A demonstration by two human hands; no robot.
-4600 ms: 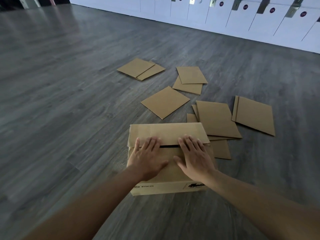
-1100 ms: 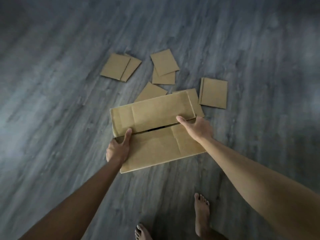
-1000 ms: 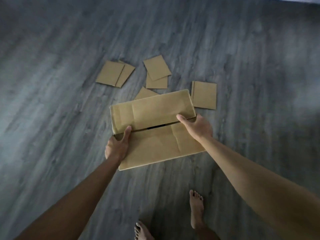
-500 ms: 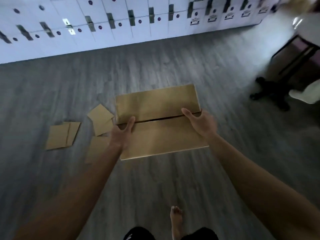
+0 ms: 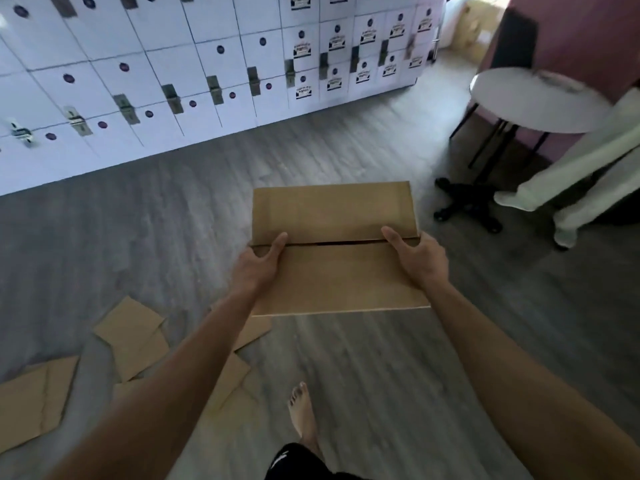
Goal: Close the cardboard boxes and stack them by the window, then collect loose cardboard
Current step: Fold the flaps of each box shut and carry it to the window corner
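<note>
Closed brown cardboard box (image 5: 337,251) carried crosswise between your hands; left hand (image 5: 258,263) and right hand (image 5: 420,259) clamp opposite short ends, thumbs on top

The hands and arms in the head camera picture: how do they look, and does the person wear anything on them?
Both arms are bare from the picture's lower edge to the wrist; no sleeve shows. The left hand and the right hand carry no glove, and I see no ring, watch or bracelet. The picture is slightly blurred, so small details could be missed.
</note>
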